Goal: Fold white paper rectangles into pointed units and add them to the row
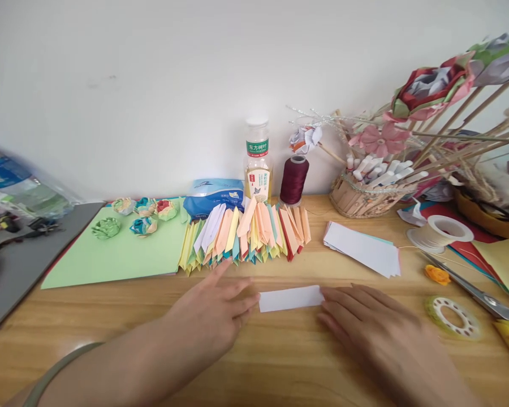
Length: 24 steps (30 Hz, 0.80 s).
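Observation:
A small white paper strip (290, 298) lies flat on the wooden table (280, 362) between my two hands. My left hand (210, 319) rests palm down with fingers stretched out, its fingertips touching the strip's left end. My right hand (377, 333) lies flat too, fingers apart, its fingertips against the strip's right end. Neither hand grips anything. Just behind the strip stands a row of folded paper pieces (246, 232) in pastel colours.
A stack of white paper strips (362, 249) lies at the right. Behind are a bottle (258, 161), a dark red thread spool (294, 180), a blue tissue pack (212, 198) and a basket of paper flowers (365, 195). Scissors (470, 288), tape roll (453, 317) and green sheet (119, 251) with paper roses flank.

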Motion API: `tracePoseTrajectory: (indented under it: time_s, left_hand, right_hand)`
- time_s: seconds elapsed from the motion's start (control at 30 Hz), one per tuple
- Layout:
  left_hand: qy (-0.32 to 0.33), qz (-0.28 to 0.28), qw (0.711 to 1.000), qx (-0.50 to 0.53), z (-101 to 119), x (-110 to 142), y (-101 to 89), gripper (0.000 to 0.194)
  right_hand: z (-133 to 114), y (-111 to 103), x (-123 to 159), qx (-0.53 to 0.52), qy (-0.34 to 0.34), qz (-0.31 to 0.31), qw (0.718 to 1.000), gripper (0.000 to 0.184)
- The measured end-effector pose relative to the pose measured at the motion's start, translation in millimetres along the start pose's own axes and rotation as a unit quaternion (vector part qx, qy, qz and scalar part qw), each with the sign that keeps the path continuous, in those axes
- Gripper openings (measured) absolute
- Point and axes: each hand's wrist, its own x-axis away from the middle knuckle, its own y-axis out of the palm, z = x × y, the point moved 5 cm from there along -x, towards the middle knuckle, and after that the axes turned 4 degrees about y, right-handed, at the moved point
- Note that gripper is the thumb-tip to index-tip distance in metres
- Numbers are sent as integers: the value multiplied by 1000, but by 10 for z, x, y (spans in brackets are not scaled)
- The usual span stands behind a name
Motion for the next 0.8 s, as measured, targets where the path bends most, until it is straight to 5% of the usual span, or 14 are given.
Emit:
tracePoseTrajectory:
  time_s: [0.17, 0.33, 0.53, 0.67, 0.8]
  left_hand:
    - [-61, -48, 997, 0, -84, -60, -81, 16]
    - [-95, 43, 993, 50, -75, -179, -242, 21]
    - [-164, 10, 986, 33, -6, -320, -13, 33]
    - [-149, -8, 989, 18, 33, -355, 116, 31]
    - [-99, 85, 991, 15, 93, -351, 73, 20]
  right_hand:
    - [71, 194, -22, -66, 80, -48, 993, 22]
    - [79, 227, -61, -143, 93, -77, 982, 14]
    - [54, 241, -47, -157, 92, -39, 982, 22]
    - [19, 252, -38, -185, 84, -29, 979, 15]
    - [-55, 141, -60, -230, 43, -1, 972, 12]
